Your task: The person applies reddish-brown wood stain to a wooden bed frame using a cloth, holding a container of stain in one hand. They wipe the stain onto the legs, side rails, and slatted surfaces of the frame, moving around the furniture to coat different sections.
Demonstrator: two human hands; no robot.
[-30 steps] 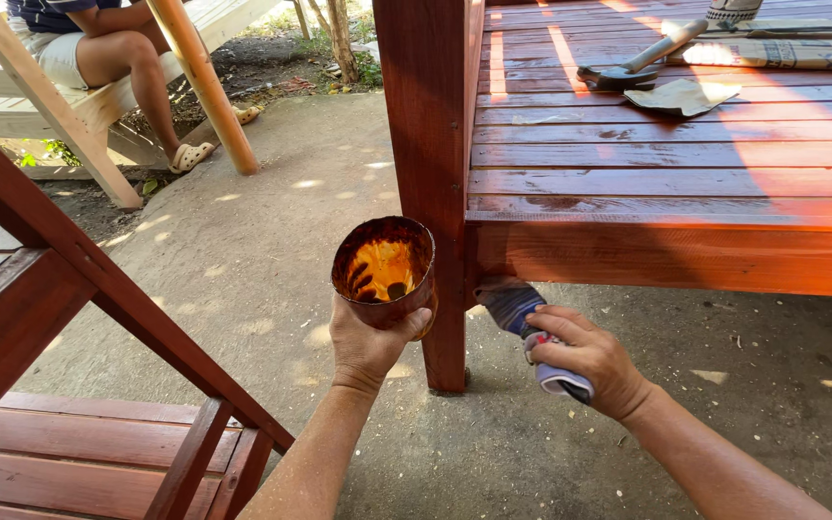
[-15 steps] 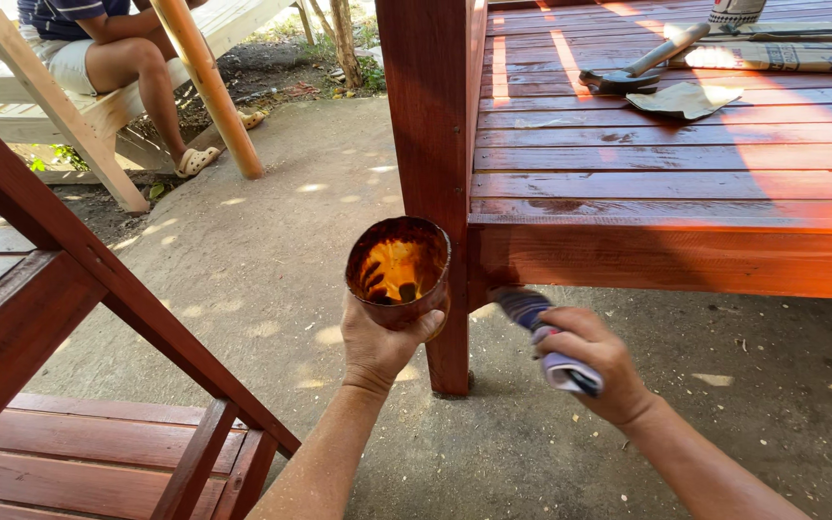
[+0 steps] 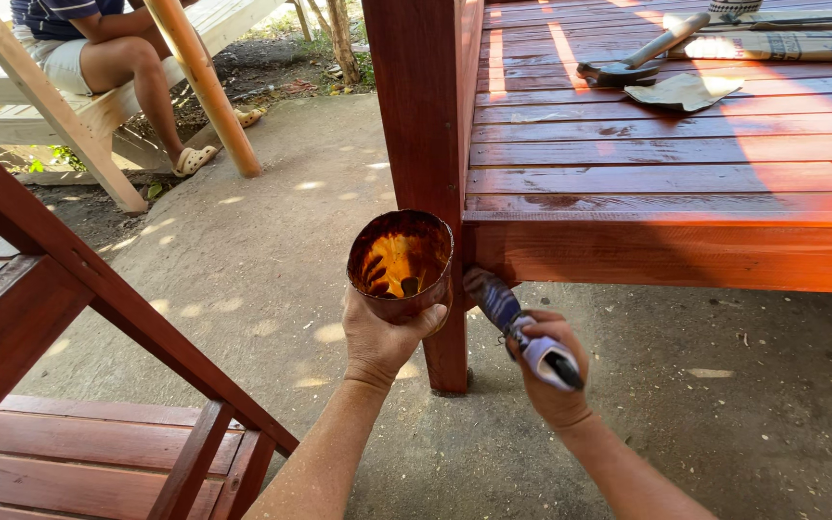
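Red-brown stained post: square wooden leg (image 3: 426, 106) at the corner of a slatted wooden platform (image 3: 666, 164) of the same colour, standing on bare ground.
Left hand: left hand (image 3: 382, 337) cups from below a round, stain-smeared cup (image 3: 402, 265) with orange-brown liquid inside; fingers wrapped around its base, cup upright, just beside the post.
Right hand: right hand (image 3: 551, 371) has its fingers clamped on the handle of a paintbrush (image 3: 517, 323); bristle end points up-left, touching the post below the platform's front rail.
On platform: hammer (image 3: 642, 53) and a tan sheet (image 3: 686, 91), well apart from both hands.
Background: seated person (image 3: 117, 48) on a pale wooden frame (image 3: 40, 106).
Foreground left: stained wooden frame (image 3: 69, 318).
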